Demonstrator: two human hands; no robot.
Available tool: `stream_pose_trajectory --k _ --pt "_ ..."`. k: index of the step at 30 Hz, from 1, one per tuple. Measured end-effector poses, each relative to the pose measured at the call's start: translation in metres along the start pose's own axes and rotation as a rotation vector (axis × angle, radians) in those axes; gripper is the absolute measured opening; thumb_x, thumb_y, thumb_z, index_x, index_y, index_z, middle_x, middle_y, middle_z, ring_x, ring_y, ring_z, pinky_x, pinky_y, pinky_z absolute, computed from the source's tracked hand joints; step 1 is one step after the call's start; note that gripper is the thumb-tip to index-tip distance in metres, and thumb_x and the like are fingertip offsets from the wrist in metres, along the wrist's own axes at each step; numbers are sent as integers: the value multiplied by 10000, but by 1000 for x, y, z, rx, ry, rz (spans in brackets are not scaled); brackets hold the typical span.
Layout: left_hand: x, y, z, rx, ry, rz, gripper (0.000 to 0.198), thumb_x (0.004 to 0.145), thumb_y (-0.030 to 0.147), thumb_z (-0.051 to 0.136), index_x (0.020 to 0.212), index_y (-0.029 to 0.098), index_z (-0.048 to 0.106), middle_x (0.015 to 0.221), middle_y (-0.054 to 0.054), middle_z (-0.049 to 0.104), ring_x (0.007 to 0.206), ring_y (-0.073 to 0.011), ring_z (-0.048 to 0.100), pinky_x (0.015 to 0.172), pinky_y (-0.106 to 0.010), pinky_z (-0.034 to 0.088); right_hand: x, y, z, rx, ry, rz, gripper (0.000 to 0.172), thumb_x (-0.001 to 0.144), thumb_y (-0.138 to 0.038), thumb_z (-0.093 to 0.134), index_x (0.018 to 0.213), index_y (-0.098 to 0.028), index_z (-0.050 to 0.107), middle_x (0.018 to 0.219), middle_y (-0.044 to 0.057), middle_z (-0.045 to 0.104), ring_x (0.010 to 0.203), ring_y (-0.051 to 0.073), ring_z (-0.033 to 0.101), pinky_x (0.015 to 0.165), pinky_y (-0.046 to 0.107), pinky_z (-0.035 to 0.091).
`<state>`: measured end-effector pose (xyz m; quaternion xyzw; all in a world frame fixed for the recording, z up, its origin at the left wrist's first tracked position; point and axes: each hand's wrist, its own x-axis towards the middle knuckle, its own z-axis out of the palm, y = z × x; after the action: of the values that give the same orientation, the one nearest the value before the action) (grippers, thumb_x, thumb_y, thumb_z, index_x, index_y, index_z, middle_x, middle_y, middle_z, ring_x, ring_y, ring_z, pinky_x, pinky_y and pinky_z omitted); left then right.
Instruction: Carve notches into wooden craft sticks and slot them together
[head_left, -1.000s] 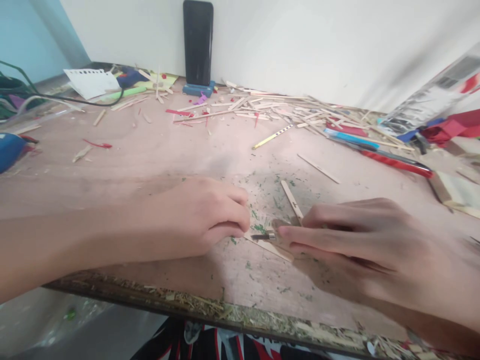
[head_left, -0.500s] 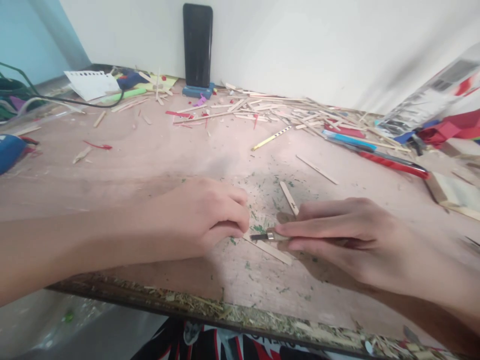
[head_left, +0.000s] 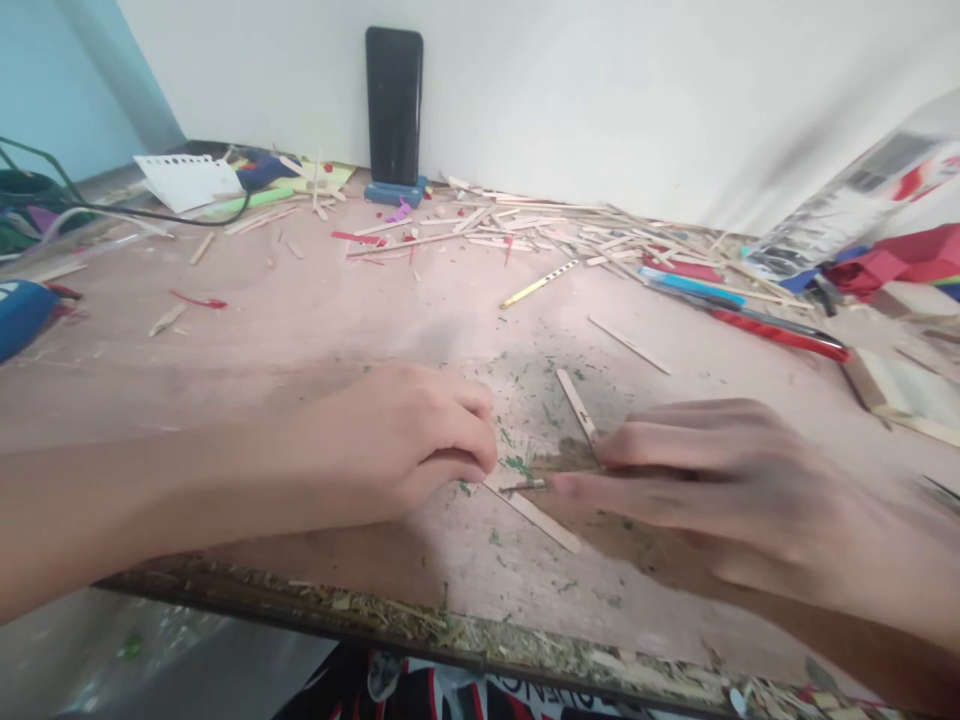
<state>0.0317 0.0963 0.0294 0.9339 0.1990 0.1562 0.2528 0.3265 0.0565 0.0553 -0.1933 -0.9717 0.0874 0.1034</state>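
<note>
Stick (head_left: 540,522) lies on the tabletop (head_left: 360,320), pinched by my left hand (head_left: 433,428); my right hand (head_left: 720,480) grips a small-bladed tool (head_left: 535,485), apparently trimming it; the next stroke should call for steady pinning.

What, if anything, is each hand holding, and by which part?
The left hand holds a wooden stick by its left end. The right hand holds a small knife behind its blade; the handle is mostly hidden.

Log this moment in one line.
left hand: holding one end of flat pale wooden stick | right hand: holding slim metal-tipped tool close to stick | black phone: upright in blue stand
</note>
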Motion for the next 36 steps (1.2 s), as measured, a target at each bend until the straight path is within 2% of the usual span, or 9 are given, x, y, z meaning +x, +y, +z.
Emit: stream_pose_trajectory --k 3,9,16,20,25,29,33,36 --pt "1 0 0 3 -10 -6 262 1006 102 573 879 195 782 928 11 732 795 -126 645 813 -246 455 0 -5 -4 -21 -30 -7 300 1095 -183 479 1358 -188 622 805 15 554 665 165 465 593 328 312" --pt "1 2 -1 -24 -15 -37 258 1009 94 575 909 197 789 973 11 742 845 -129 658 812 -249 443 -7 -2 -4 -8 17 49 376 1060 -142 442 1384 -228 612 850 27 572 685 166 518 599 322 348" --pt "-1 2 0 -36 -20 -44 264 1030 127 556 934 209 788 979 7 740 851 -132 670 805 -258 456 2 -6 -1 -12 -37 82 381 1027 -101 487 1360 -228 621 781 -10 497 621 152 466 566 299 338" --pt "-1 1 1 -37 -11 -26 272 1024 113 556 893 200 778 958 0 734 849 -132 677 804 -256 463 2 -7 -5 -8 -93 56 369 1033 -162 525 1390 -209 600 809 0 518 645 163 497 556 309 321" --pt "0 2 2 -55 1 -27 274 1031 122 555 916 205 790 944 -1 735 839 -132 679 788 -263 489 1 -10 -7 -33 -73 115 470 974 -62 488 1391 -243 605 796 1 530 623 170 509 551 316 318" --pt "-1 2 3 -62 1 -45 263 1023 106 571 926 209 793 964 4 738 869 -130 687 811 -258 489 3 -12 -8 -12 -87 81 352 1003 -117 527 1325 -207 638 818 10 559 647 168 526 555 329 314" --pt "0 2 3 -66 -4 -47 242 1015 94 587 920 199 784 966 4 730 895 -129 687 821 -244 476 1 -13 -10 -1 -129 119 439 974 -81 559 1381 -237 616 842 6 560 686 168 541 576 329 309" --pt "0 2 3 -70 -12 -54 239 1014 96 585 925 200 781 969 5 727 895 -128 685 816 -244 473 -1 -12 -8 16 -139 155 458 947 -54 553 1354 -247 632 844 3 546 655 162 519 566 328 279"
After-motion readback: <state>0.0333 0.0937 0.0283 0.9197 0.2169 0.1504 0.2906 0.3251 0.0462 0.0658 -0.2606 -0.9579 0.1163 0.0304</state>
